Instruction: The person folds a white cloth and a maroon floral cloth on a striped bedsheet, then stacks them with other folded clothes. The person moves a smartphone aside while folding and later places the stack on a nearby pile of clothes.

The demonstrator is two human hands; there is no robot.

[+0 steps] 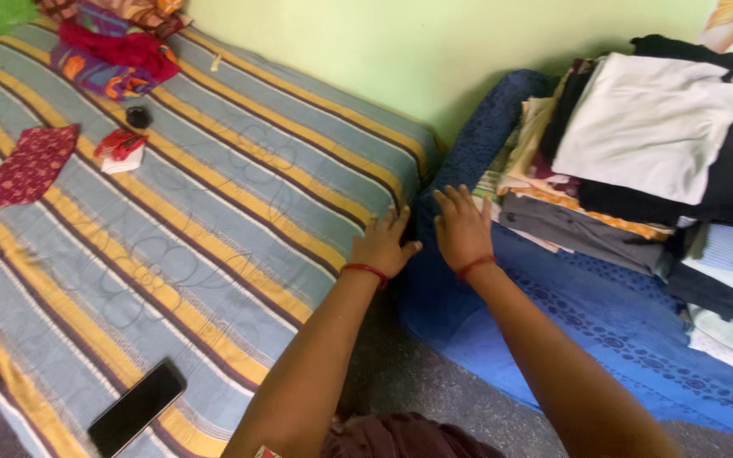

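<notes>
**Both hands spread flat where striped bed meets blue mattress**

We see the left hand (pixel 383 243) with fingers spread wide and holding nothing, palm down on the corner edge of the blue-grey bedspread with yellow stripes (pixel 214 195); a red thread band circles its wrist; the right hand (pixel 461 227) lies just beside it, likewise wide and empty, palm down on the dark blue patterned mattress cloth (pixel 587 322), with its own red band at the wrist; the two hands sit close together but apart, on either side of the gap between bed and mattress.

Just right of the right hand stands a tall stack of folded clothes (pixel 638 161), topped by a folded white cloth (pixel 651 123) over a black one; lighter folded pieces lie lower at the right edge.

On the bedspread, well away from the hands, rest a black rectangular phone (pixel 136 409) near the bottom edge, a flat maroon patterned cloth (pixel 31 165), a small red and white bundle (pixel 119 148), a small round black object (pixel 137 116), and a heap of red and multicoloured fabric (pixel 112 51) at the far end; a pale green wall (pixel 434 51) rises behind.
</notes>
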